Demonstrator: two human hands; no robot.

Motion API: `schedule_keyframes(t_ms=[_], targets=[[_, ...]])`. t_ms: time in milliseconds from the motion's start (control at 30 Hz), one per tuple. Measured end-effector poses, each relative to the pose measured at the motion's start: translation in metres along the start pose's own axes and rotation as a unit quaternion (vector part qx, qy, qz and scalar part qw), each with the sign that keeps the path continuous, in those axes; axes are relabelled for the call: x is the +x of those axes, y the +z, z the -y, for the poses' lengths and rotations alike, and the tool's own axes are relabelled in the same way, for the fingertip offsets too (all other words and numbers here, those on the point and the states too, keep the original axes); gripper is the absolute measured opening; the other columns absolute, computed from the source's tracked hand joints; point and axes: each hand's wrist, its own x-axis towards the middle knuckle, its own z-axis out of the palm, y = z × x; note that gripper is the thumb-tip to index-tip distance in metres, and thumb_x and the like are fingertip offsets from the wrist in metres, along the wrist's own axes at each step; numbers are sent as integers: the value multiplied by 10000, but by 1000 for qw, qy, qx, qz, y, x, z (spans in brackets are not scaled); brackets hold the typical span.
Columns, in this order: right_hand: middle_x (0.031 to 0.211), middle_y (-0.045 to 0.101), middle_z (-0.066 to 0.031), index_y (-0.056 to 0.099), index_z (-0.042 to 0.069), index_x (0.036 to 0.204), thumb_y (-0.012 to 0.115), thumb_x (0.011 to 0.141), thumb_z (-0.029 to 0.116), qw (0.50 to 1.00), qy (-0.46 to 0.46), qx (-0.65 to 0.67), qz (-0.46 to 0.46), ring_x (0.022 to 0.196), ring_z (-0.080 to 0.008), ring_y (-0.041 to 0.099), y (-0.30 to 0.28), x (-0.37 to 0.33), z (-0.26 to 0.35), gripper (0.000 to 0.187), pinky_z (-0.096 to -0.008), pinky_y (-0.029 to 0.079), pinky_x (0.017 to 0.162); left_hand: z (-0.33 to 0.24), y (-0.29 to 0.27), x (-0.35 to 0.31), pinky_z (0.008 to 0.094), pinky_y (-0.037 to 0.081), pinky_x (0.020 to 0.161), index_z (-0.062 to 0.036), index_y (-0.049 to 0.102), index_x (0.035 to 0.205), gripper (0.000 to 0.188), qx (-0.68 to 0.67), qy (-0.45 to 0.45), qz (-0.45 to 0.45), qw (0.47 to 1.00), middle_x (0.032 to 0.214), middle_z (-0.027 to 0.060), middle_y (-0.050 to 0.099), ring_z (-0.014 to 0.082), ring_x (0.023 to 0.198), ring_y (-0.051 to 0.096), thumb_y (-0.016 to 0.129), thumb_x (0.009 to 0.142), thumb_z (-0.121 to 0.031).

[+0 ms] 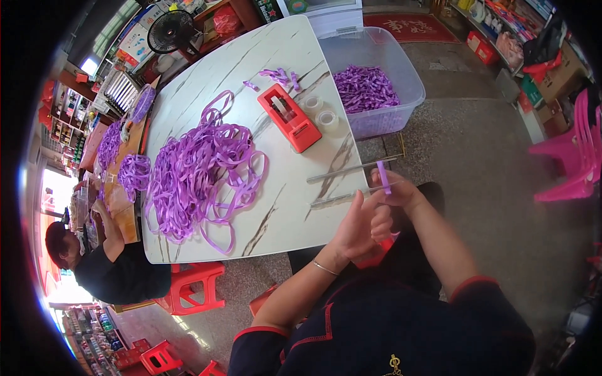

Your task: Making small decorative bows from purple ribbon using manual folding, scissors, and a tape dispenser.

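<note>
Two thin metal rods lie side by side over the table's right edge, their ends jutting toward me. A short purple ribbon piece stands upright across the rods' outer part. My right hand is closed on this ribbon, its fingers partly behind it. My left hand is just left of it, thumb raised and fingers curled in; whatever they may hold is hidden. Farther left on the table lies a big tangled heap of purple ribbon. A red tape dispenser stands beyond the rods.
Two clear tape rolls and several ribbon scraps lie by the dispenser on the marbled table. A clear plastic bin holding many purple pieces adjoins the right edge. Another person works at the left, beside a red stool.
</note>
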Motion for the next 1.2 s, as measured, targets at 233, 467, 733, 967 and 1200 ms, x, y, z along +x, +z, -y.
schedule_keyframes(t_ms=[233,467,733,967,1200], targets=[[818,591,34,600,91,936,621,839,222,967,28,-147,-207,661,-42,533,43,-16,30,165,-187,414,555,0,1,-1,201,259,491,-169,344,1291,544,-13,-2,-8,1000,669,-29,293,86,571,294,304,912,-557],[697,517,70,648,60,897,581,858,264,930,119,-252,-241,547,-1,402,67,-29,68,219,-136,265,429,0,1,0,203,262,505,-140,418,1263,543,-22,9,10,1000,658,-30,270,83,572,279,306,919,-545],[628,440,96,669,63,957,581,841,285,866,134,-401,-266,506,-8,335,97,-30,83,266,-138,216,432,1,-1,0,204,262,508,-140,400,1282,561,-33,3,13,999,657,-33,264,83,573,276,304,914,-554],[677,530,76,659,79,932,593,835,257,930,97,-245,-258,494,-9,382,49,-29,53,213,-174,244,410,1,0,0,206,266,511,-141,399,1290,571,-27,5,20,999,654,-31,265,84,572,281,304,912,-558],[758,614,-21,596,54,949,534,874,258,992,23,126,-19,637,-121,581,8,2,-14,226,-246,466,616,-1,7,1,213,257,494,-158,373,1254,574,-24,-7,-23,999,637,-31,269,91,551,277,298,892,-597]])
